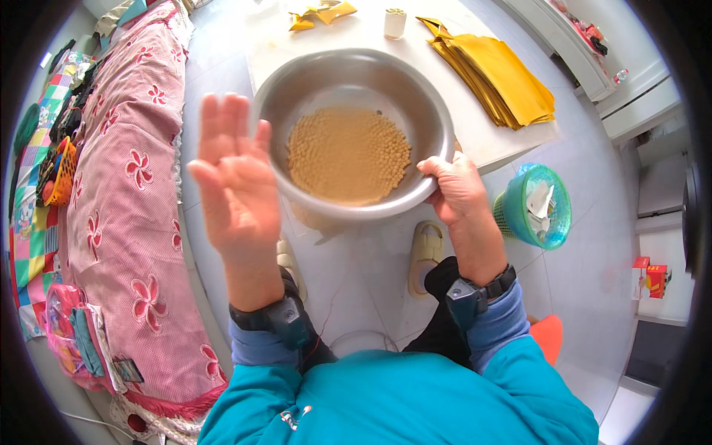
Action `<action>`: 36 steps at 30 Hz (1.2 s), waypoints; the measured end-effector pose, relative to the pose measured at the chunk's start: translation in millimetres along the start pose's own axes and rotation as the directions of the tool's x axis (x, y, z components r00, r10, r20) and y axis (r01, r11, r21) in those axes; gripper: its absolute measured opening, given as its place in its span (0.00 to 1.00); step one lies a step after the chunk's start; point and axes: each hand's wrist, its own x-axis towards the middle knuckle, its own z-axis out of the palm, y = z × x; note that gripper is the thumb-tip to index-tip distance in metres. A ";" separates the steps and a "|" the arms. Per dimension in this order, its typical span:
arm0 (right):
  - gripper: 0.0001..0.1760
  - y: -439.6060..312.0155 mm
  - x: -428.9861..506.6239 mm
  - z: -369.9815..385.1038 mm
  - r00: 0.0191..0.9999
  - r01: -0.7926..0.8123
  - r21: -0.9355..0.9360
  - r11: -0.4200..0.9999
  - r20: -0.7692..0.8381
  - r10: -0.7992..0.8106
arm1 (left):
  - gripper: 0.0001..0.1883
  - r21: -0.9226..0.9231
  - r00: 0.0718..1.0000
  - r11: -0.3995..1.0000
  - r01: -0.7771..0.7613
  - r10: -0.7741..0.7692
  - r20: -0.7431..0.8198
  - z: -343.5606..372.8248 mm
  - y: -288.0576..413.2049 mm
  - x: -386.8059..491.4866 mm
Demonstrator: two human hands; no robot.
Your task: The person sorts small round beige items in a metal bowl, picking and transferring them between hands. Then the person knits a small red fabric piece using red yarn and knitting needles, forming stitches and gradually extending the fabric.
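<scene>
A wide stainless steel basin (267,100) is held tilted toward me over the near edge of a white-topped table. Small tan pellets or beans (350,156) cover its bottom, blurred in the middle; a dark speck lies at their far edge. My right hand (459,189) grips the basin's near right rim, thumb over the edge and fingers beneath. Raised beside the left rim, my left hand (239,172) is bare, palm up and fingers spread, slightly blurred. Whether it touches the rim I cannot tell.
On the white tabletop (478,142) lie a stack of yellow sheets (500,78), folded yellow pieces (322,14) and a small whitish jar (395,25). A green waste bin (534,206) stands right on the floor. A pink patterned cover (128,222) drapes the furniture at left.
</scene>
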 end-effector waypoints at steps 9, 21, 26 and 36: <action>0.12 -41.9 29.9 -49.1 0.944 0.148 0.038 0.988 -0.302 -0.130 | 0.47 -0.083 0.983 0.984 0.156 -0.163 -0.089 -22.6 -11.8 3.0; 0.13 -33.9 49.9 -61.1 0.934 0.099 0.132 0.986 -0.355 -0.047 | 0.47 -0.296 0.845 0.799 0.523 -0.530 0.063 -4.6 -36.7 -16.1; 0.16 -15.3 28.6 -53.6 0.976 0.187 0.218 0.958 -0.153 -0.156 | 0.46 -0.240 0.845 0.812 0.532 -0.527 0.090 -8.0 -36.0 -20.9; 0.40 80.8 -15.4 65.6 0.775 -0.309 0.515 0.799 0.624 -0.102 | 0.37 0.751 0.773 0.348 -0.560 -0.107 0.626 7.1 -61.3 -56.6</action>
